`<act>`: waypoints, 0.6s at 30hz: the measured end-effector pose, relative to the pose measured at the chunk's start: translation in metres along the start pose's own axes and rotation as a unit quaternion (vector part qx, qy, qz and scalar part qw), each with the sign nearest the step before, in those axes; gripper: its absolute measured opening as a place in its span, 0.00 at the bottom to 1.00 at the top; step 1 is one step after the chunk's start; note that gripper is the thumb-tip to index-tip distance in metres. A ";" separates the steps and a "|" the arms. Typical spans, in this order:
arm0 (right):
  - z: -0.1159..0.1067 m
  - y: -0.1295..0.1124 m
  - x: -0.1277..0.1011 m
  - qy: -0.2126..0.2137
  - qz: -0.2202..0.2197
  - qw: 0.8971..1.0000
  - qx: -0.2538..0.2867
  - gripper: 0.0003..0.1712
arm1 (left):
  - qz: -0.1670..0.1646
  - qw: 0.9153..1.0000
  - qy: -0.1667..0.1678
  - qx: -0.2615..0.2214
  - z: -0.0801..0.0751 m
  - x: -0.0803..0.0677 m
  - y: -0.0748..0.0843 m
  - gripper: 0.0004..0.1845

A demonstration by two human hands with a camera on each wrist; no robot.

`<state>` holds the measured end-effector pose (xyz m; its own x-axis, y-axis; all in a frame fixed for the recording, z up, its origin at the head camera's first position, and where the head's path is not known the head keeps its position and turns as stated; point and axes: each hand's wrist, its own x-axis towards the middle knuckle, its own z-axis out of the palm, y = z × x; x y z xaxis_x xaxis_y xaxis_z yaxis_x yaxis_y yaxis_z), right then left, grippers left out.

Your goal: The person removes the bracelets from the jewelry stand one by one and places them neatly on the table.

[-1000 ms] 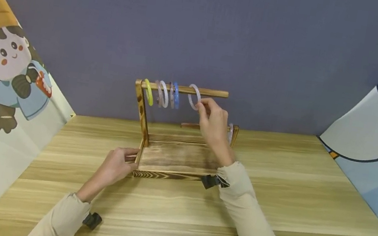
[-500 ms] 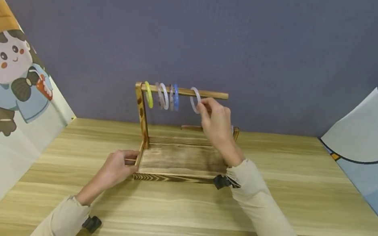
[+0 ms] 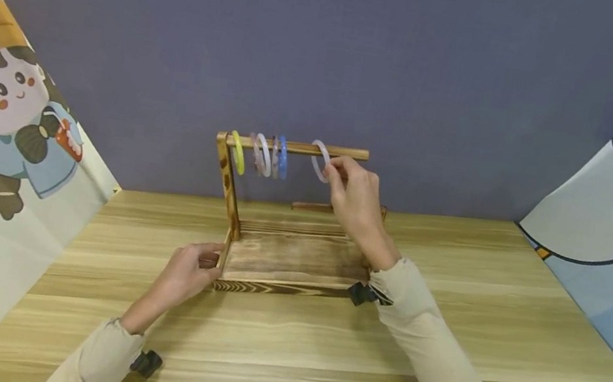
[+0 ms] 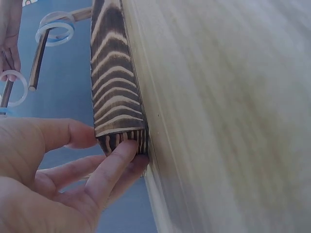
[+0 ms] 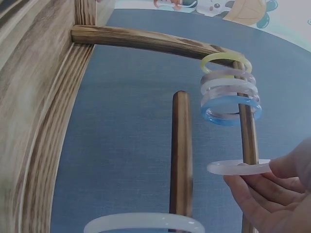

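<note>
On the upper rod (image 3: 342,153) of a wooden stand (image 3: 290,261), the right hand (image 3: 355,201) pinches a pale bangle (image 3: 320,160), now slid farther toward three o'clock, away from four hanging bangles (image 3: 261,154). Left hand (image 3: 184,272) fingers grip the stand's nine-o'clock base corner on the counter (image 3: 500,325).

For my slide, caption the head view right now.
Right hand pinches a white bangle on the wooden rack's top rod; left hand steadies its base.
</note>
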<state>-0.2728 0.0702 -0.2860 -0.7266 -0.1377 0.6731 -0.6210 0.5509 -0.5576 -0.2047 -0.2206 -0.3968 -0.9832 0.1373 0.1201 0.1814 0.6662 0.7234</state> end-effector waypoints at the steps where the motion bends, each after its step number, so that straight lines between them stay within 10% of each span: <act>1: -0.001 0.000 -0.001 0.000 -0.001 1.000 0.000 0.13 | 0.000 1.000 0.000 0.000 0.000 0.000 0.000 0.25; 18: -0.018 0.025 -0.010 0.039 -0.011 0.999 -0.010 0.11 | -0.008 1.000 -0.016 -0.013 -0.001 -0.002 -0.002 0.24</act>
<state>-0.2751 0.1001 -0.2978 -0.6875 -0.0862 0.7210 -0.6299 0.5648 -0.5332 -0.2034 -0.2226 -0.3974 -0.9847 0.1507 0.0873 0.1652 0.6495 0.7422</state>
